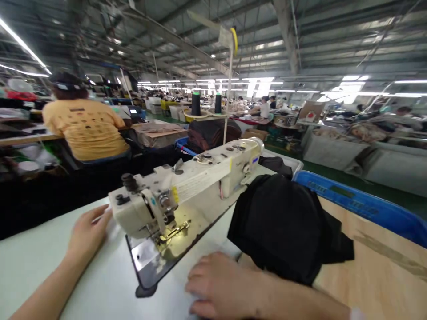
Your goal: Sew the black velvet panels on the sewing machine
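Note:
A white industrial sewing machine (200,178) stands on a pale table (110,271), its needle area lit over a metal bed plate. On the tabletop left of the machine head, my left hand (88,231) rests with fingers stretched out and nothing in them. My right hand (220,282) lies low on the table in front of the machine, slightly blurred. Its fingers are apart and loosely bent, with no held thing visible. Just beyond my right wrist is a stack of black fabric pieces (280,226), lying partly over a wooden board.
The wooden board (376,249) is at the right, beside a blue plastic crate (353,200). Dark folded fabric (213,133) sits behind the machine, near black thread cones (195,104) and a thread stand (229,89). A person in a yellow shirt (85,126) sits ahead on the left.

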A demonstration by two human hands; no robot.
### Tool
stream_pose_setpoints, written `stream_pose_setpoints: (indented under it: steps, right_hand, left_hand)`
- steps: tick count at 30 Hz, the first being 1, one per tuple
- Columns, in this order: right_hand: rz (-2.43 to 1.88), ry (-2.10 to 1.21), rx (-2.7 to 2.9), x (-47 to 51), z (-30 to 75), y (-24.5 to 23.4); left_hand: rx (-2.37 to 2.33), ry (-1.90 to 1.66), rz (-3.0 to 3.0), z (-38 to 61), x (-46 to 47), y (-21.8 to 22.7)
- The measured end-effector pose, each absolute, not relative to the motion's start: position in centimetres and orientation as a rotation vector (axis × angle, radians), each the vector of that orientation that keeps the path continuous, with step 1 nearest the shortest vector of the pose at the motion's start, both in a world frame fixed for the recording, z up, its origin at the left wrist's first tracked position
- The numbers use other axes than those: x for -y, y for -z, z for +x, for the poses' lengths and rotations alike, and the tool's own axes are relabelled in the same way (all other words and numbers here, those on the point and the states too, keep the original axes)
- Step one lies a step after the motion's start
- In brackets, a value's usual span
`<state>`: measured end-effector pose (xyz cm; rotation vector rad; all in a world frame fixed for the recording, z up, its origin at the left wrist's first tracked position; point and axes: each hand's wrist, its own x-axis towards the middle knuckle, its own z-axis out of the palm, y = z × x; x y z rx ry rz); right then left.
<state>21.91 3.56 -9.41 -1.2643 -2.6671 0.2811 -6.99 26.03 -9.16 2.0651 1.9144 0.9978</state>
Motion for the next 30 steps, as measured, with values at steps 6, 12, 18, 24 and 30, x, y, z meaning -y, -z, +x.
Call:
stream_pose_setpoints:
  steps: [6, 12, 18, 24, 30]
  right_hand:
    - [-1.932, -0.048, 2.067, 0.1, 30.9, 4.4]
    - [-2.062, -0.161, 1.954, 0.4, 36.5, 8.0]
    - [-1.969, -0.364, 1.628, 0.0, 38.7, 8.9]
    - [-1.756, -0.582, 1.452, 1.6, 40.9, 6.0]
    - [-1.413, -1.031, 1.742, 4.9, 33.7, 3.2]
  left_hand:
    - [-1.923, -1.017, 1.805, -8.8, -18.1, 10.1]
    - [-1.819, -1.086, 1.882, -7.5, -14.8, 10.5]
    - [-1.928, -1.099, 1.829, -7.1, -12.9, 10.5]
    - [-1.420, -1.256, 2.268, -3.3, -8.2, 11.0]
    - [-0.765, -1.001, 2.422, 7.6, -2.3, 8.0]
